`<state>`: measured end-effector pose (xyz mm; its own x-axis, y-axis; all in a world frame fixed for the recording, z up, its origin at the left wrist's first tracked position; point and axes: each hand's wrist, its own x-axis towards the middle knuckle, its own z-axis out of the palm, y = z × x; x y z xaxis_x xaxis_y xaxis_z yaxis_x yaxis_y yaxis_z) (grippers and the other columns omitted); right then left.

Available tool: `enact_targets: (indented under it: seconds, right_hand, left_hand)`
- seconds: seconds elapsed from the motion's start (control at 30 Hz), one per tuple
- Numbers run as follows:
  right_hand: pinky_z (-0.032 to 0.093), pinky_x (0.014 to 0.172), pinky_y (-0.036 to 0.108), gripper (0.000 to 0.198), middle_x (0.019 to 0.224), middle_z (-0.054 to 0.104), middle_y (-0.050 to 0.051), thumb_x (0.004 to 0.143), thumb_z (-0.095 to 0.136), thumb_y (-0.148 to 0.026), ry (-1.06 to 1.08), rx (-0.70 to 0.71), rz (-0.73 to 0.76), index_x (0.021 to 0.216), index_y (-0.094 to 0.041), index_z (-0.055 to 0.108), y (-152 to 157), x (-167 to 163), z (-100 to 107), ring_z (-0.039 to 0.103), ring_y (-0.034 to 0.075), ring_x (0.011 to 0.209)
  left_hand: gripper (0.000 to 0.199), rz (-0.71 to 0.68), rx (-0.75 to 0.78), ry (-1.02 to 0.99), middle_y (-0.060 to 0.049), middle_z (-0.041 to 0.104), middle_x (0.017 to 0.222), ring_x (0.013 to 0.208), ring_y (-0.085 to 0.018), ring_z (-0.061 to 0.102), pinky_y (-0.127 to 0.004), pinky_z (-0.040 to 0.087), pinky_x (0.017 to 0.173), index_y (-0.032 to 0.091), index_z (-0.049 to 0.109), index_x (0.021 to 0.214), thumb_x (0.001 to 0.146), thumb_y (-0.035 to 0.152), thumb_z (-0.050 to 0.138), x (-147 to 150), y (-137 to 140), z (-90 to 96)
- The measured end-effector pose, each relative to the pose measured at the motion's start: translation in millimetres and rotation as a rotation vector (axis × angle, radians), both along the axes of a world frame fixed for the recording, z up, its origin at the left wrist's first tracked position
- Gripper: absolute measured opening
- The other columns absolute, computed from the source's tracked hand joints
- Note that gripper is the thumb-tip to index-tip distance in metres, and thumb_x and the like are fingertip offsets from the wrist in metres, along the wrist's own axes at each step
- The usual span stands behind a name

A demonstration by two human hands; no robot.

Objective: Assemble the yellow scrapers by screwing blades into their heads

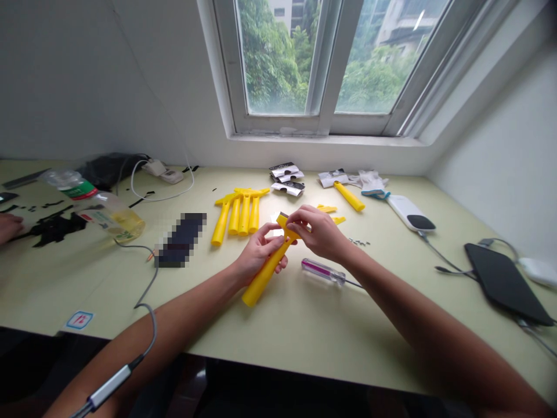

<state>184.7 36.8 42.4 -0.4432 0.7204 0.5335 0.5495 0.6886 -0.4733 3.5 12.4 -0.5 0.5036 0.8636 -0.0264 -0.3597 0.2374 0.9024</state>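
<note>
A yellow scraper [263, 280] slants over the table, its round handle end pointing down toward me. My left hand [256, 254] is closed around the upper handle. The fingers of my right hand [319, 231] pinch the wide head, where a dark edge shows at its far corner; whatever else they cover is hidden. Below my right hand lies a screwdriver [322, 271] with a clear and purple handle, its shaft partly behind my forearm. Small metal pieces [360, 241] are scattered beside that wrist. Flat yellow parts [327, 209] lie behind the hand, partly covered.
Several yellow scrapers [246, 212] lie left of centre. Farther back are packets [287, 179], a loose yellow handle [349, 196] and gloves [372, 182]. A white power bank [411, 213] and black phone [507, 281] are on the right. A bottle [102, 209] leans left, near another person's hand [9, 226].
</note>
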Motion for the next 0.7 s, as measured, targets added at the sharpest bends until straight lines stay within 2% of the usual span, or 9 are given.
enact_targets:
  seconds: [0.13,0.2,0.27,0.4,0.47,0.7]
  right_hand:
    - [0.041,0.071,0.031,0.012,0.083,0.064,0.007,0.089,0.055,-0.015,-0.072,0.084,0.014,0.081,-0.017,0.064,0.2,1.1,-2.5,0.055,0.018,0.078]
    - [0.040,0.071,0.031,0.011,0.082,0.063,0.006,0.088,0.056,-0.017,-0.086,0.082,-0.002,0.080,-0.018,0.063,-1.0,0.7,-1.9,0.054,0.018,0.078]
    - [0.040,0.069,0.030,0.006,0.079,0.061,0.004,0.086,0.059,-0.018,-0.032,0.007,-0.038,0.080,-0.019,0.060,-1.9,0.0,-0.2,0.053,0.017,0.075]
    - [0.041,0.062,0.026,0.008,0.074,0.058,0.000,0.081,0.064,-0.022,0.107,-0.244,-0.067,0.077,-0.019,0.058,-0.5,0.8,3.2,0.052,0.013,0.067]
    - [0.042,0.062,0.026,0.008,0.074,0.059,0.000,0.081,0.064,-0.022,0.106,-0.291,-0.052,0.076,-0.019,0.060,1.2,2.5,3.5,0.053,0.013,0.068]
    - [0.043,0.066,0.026,0.007,0.080,0.062,0.002,0.084,0.061,-0.016,0.048,-0.199,-0.044,0.080,-0.017,0.067,-1.3,2.9,0.2,0.057,0.011,0.067]
  left_hand:
    - [0.041,0.009,-0.013,0.008,-0.006,0.069,0.094,0.049,-0.013,0.063,-0.022,0.045,0.040,0.023,0.043,0.109,0.081,0.040,0.069,1.0,-1.5,1.6]
    - [0.043,0.023,-0.017,0.013,-0.004,0.069,0.089,0.048,-0.013,0.063,-0.022,0.045,0.040,0.023,0.044,0.109,0.080,0.042,0.070,1.1,-1.8,2.5]
    - [0.044,0.027,-0.009,0.018,-0.004,0.069,0.088,0.047,-0.013,0.062,-0.021,0.045,0.040,0.023,0.045,0.108,0.079,0.042,0.071,0.8,-1.8,3.0]
    - [0.040,-0.019,0.012,0.030,-0.007,0.069,0.098,0.050,-0.013,0.064,-0.022,0.046,0.041,0.023,0.044,0.108,0.081,0.041,0.069,0.7,-2.3,3.1]
    - [0.039,-0.031,0.006,0.025,-0.008,0.069,0.101,0.050,-0.012,0.063,-0.021,0.046,0.041,0.023,0.043,0.108,0.083,0.041,0.067,1.6,-3.2,3.1]
    - [0.039,-0.013,-0.015,0.058,-0.009,0.067,0.105,0.053,-0.013,0.064,-0.021,0.047,0.041,0.024,0.039,0.109,0.085,0.042,0.064,4.0,-5.2,1.8]
